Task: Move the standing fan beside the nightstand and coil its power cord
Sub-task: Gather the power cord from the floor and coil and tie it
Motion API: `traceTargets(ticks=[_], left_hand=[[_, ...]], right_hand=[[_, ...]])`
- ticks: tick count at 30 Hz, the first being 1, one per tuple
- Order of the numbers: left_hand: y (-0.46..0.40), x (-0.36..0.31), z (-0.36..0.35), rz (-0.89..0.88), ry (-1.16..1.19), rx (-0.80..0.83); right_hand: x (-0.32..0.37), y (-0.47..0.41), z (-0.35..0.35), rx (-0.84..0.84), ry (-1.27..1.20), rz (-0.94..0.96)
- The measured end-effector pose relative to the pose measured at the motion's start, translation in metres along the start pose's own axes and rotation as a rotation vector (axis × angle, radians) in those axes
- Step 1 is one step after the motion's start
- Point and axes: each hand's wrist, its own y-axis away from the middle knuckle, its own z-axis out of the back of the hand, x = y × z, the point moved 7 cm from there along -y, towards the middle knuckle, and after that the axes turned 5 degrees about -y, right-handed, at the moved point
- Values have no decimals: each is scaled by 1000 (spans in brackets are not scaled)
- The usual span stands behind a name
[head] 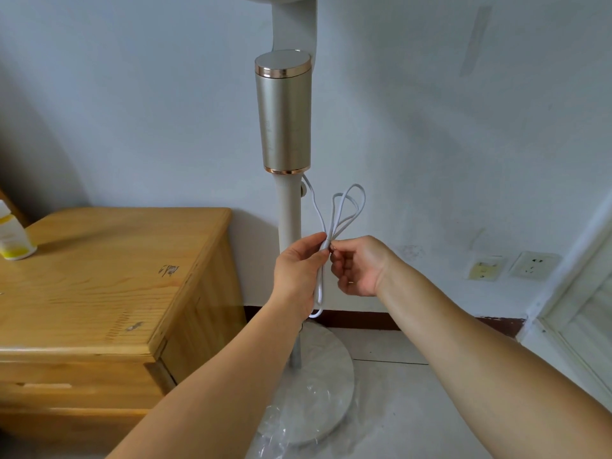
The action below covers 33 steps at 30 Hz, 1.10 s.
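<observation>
The standing fan has a gold cylinder body on a cream pole and stands on a round white base, right beside the wooden nightstand. Its white power cord leaves the pole under the cylinder and is gathered into loops. My left hand grips the bundle at its middle, with loops sticking up above the fist and hanging below it. My right hand pinches the cord at the same spot, fingertips touching the left hand's. The fan head is cut off at the top edge.
A white and yellow bottle stands on the nightstand's far left. Wall sockets sit low on the wall at the right, near a white door frame. Crumpled clear plastic lies over the front of the fan base.
</observation>
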Motion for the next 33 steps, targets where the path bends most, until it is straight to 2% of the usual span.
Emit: traceTargets(ticks=[2,3,7,9,11,12,18,22,26,28,30,33], left_hand=[[-1,-1,2,1,-3,-3],[-2,-1,3,3,5,-2],[-2,0,5,17,59,9],[-3,0,5,12,52,4],[-2,0,5,8,42,5],[-2,0,4,7,40,5],[-2,-2,3,9,66,8],[-2,-1,5,29,59,6],[-2,-1,4,34,76,14],[-2,-1,3,37,86,19],[-2,-1,1,37,105,35],[-2,-1,-2,28,93,49]], right_hand=[[3,1,1,-22,50,107],[9,2,3,-71,140,235],[38,33,3,-303,635,946],[44,49,-9,-356,1010,1224],[40,53,-21,-399,1388,1362],[39,54,-24,-419,1491,1407],[47,61,-31,-583,1682,1631],[53,55,-30,-524,1705,1556],[53,34,-22,-369,1483,1191],[48,25,-13,-292,1201,982],[39,19,-7,-176,778,725],[14,9,0,-94,242,261]])
